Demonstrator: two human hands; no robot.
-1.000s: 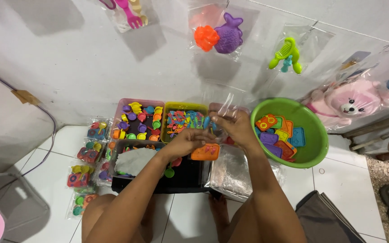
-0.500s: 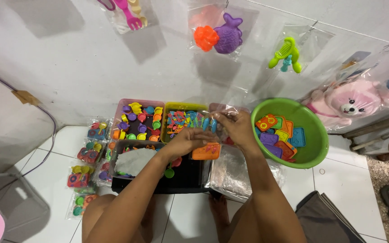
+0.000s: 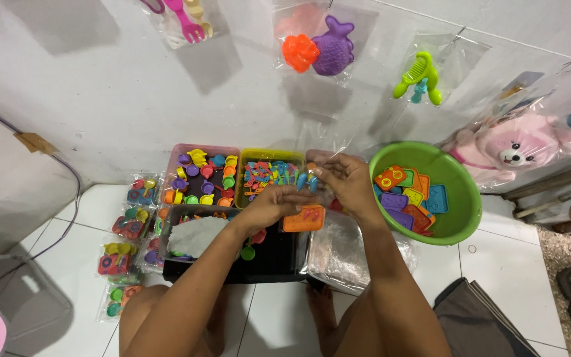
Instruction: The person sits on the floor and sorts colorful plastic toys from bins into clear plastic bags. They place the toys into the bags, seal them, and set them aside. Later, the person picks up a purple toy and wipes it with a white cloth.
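- Your left hand (image 3: pixel 277 200) grasps an orange toy card (image 3: pixel 304 218) just below it.
- Your right hand (image 3: pixel 342 177) pinches a clear plastic bag (image 3: pixel 317 173); the green bowl (image 3: pixel 465 218) sits to its right.

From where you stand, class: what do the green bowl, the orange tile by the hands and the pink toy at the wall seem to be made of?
Green bowl: probably moulded plastic, smooth with a slight sheen on an even rim.
Orange tile: likely hard plastic, flat, bright and uniformly coloured with raised relief.
Pink toy: looks like soft plush, fuzzy and matt, under clear glossy film wrapping.
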